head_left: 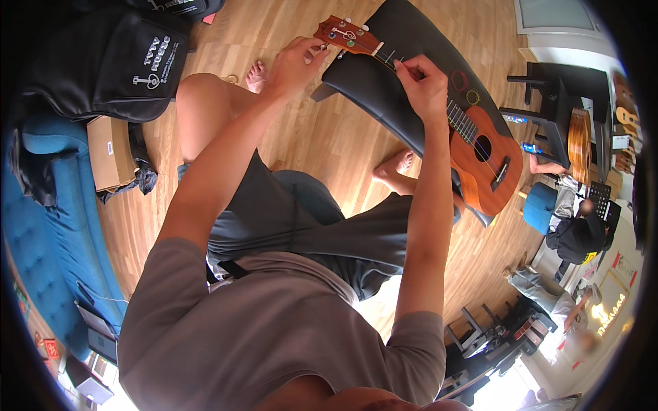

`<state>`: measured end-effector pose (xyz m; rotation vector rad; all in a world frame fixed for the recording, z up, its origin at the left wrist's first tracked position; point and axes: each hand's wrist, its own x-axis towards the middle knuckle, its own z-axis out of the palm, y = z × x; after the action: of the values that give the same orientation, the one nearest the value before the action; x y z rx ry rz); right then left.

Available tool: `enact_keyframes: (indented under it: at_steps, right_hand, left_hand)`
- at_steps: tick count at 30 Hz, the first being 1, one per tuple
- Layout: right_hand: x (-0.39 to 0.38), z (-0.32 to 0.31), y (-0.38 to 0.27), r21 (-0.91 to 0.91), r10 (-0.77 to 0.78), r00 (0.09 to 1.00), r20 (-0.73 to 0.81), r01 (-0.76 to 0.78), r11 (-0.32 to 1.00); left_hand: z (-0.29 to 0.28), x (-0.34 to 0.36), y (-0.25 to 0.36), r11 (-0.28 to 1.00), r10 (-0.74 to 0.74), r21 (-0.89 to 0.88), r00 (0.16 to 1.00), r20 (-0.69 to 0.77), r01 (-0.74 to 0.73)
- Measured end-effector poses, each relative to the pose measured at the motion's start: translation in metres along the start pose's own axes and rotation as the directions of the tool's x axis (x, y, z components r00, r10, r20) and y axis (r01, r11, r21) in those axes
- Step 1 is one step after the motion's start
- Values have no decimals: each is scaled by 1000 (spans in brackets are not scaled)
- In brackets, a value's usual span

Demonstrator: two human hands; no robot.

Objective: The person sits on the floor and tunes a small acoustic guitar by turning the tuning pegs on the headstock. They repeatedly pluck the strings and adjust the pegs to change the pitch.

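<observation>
A brown wooden ukulele (pixel 504 179) lies at a slant across a black padded bench (pixel 370 85), its headstock (pixel 340 34) toward the far left. My left hand (pixel 295 67) is closed at the headstock's near edge, thumb and finger pinching a tuning peg. Over the upper neck, my right hand (pixel 423 85) makes a closed pinch on a thin string, just past the nut. My right hand and wrist hide part of the fretboard. Beside the neck on the bench rest a thin red loop (pixel 458 81) and a yellow-green loop (pixel 473 96).
Black padded cases (pixel 103 61) stand at the far left, above an open cardboard box (pixel 111 154) and a blue tufted sofa (pixel 62 226). To the right are a black chair (pixel 548 123), another small guitar-like instrument (pixel 579 144), a blue stool (pixel 539 207) and other people.
</observation>
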<state>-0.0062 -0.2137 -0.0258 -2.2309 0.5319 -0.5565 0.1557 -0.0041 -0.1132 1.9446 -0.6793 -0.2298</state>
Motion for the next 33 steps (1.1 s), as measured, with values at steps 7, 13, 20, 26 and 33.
enact_keyframes:
  at_steps: [7, 13, 20, 26, 33]
  right_hand:
    - [0, 2, 3, 4, -35, 999, -8, 35, 999]
    - [1, 2, 5, 9, -61, 998, -14, 61, 998]
    - [1, 1, 19, -2, -168, 985, -30, 168, 986]
    - [1, 0, 13, -45, -200, 978, -55, 198, 979]
    - [1, -2, 13, -31, -209, 976, -62, 208, 978]
  left_hand:
    - [-3, 3, -10, 920, 307, 274, 949, -65, -279]
    - [-5, 5, -5, 906, 328, 295, 944, -39, -303]
    - [15, 2, -12, 999, 14, 48, 996, -83, -10]
    - [13, 15, -38, 581, -465, -554, 802, 374, 596]
    - [16, 8, -26, 974, -211, -64, 974, 82, 217]
